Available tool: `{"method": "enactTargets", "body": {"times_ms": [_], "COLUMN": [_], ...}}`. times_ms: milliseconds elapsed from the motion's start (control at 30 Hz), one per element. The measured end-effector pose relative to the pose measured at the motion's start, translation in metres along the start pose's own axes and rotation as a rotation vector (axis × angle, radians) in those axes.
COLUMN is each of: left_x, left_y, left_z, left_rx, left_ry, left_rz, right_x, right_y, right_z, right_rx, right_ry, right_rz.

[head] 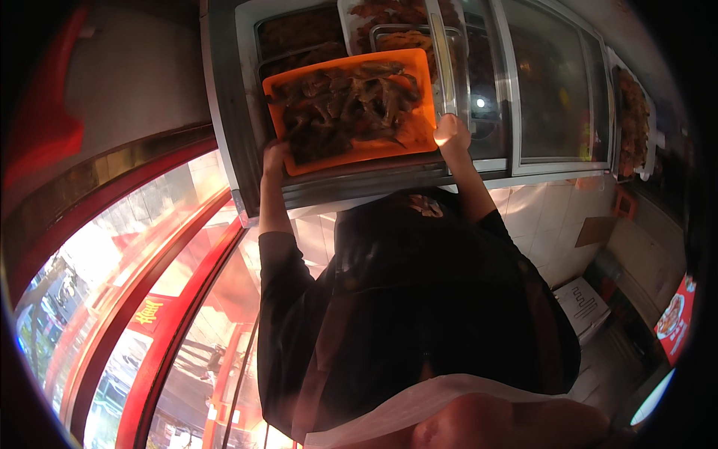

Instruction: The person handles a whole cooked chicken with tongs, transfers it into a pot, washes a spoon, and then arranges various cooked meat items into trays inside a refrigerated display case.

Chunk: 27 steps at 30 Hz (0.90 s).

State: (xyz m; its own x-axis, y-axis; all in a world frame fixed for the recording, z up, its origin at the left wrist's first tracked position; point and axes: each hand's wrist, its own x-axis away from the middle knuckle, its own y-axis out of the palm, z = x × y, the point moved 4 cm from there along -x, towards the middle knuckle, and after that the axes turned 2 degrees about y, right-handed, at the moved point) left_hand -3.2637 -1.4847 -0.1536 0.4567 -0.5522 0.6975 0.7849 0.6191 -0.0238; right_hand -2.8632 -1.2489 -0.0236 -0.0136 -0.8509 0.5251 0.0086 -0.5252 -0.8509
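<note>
An orange plastic tray (418, 132) holds a heap of dark brown cooked meat pieces (348, 101), the look of poultry parts. My left hand (276, 157) grips the tray's near left corner. At its right edge, my right hand (452, 132) is closed on the rim, close beside the metal-framed sliding door of the display case. Inside the case, beyond the orange tray, stand metal trays of dark food (300, 31) and a white tray of reddish food (387, 11). The orange tray is over the case's open part, slightly tilted in view.
Closed glass panels (555, 84) cover the display case's right part. Further right stands another tray of brown food (634, 123). Red-framed windows (185, 286) run along the left. A white box (582, 306) lies low at the right, near a brown board (595, 231).
</note>
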Motion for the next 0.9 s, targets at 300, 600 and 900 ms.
{"method": "enactTargets", "body": {"times_ms": [300, 600, 900], "left_x": [-0.016, -0.023, 0.057], "left_y": [0.002, -0.026, -0.057], "left_z": [-0.027, -0.054, 0.052], "left_rx": [0.37, 0.149, 0.152], "left_ry": [-0.211, -0.052, 0.108], "left_rz": [-0.287, -0.296, -0.384], "right_x": [-0.022, -0.07, -0.036], "right_y": [0.01, 0.071, 0.044], "right_z": [0.058, 0.022, 0.047], "right_rx": [-0.118, -0.247, -0.743], "right_ry": [0.046, -0.249, -0.617], "right_rz": [0.395, -0.069, 0.268]}}
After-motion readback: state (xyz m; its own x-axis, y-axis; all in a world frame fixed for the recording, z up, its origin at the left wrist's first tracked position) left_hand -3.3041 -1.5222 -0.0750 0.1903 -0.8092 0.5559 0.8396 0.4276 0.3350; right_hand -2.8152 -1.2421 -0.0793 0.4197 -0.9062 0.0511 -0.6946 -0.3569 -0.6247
